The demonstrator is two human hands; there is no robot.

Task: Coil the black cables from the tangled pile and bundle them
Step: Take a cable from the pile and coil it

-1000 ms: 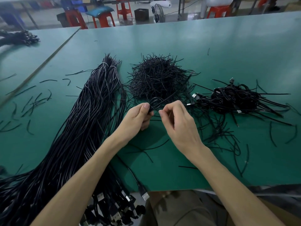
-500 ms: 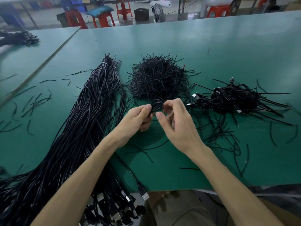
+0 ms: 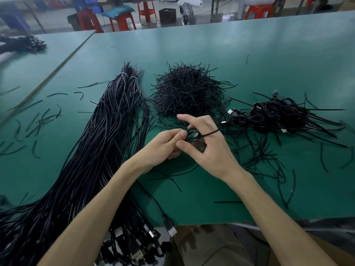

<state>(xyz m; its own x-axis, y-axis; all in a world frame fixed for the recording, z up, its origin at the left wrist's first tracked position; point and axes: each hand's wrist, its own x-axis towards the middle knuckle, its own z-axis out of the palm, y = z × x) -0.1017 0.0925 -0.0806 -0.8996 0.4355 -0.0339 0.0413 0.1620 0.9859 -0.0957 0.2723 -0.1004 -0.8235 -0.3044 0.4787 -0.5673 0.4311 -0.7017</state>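
A small coil of black cable [image 3: 192, 135] sits between my hands above the green table [image 3: 230, 60]. My left hand [image 3: 163, 144] pinches the coil with thumb and fingers. My right hand [image 3: 207, 143] pinches a thin black tie [image 3: 210, 133] that runs across the coil; its index finger sticks out forward. A long sheaf of straight black cables [image 3: 99, 146] lies to the left, its USB plugs [image 3: 134, 244] hanging over the near edge. Finished coiled bundles [image 3: 278, 114] lie heaped at the right.
A mound of short black ties [image 3: 186, 91] sits just beyond my hands. Loose ties are scattered left [image 3: 38, 120] and right [image 3: 269, 158] on the table. A second table [image 3: 38, 60] adjoins at the left. Red stools [image 3: 123, 20] and a fan [image 3: 187, 10] stand behind.
My right hand has turned and moved over the coil, drawing the tie out to the right; its index finger now points forward. The left hand kept hold of the coil.
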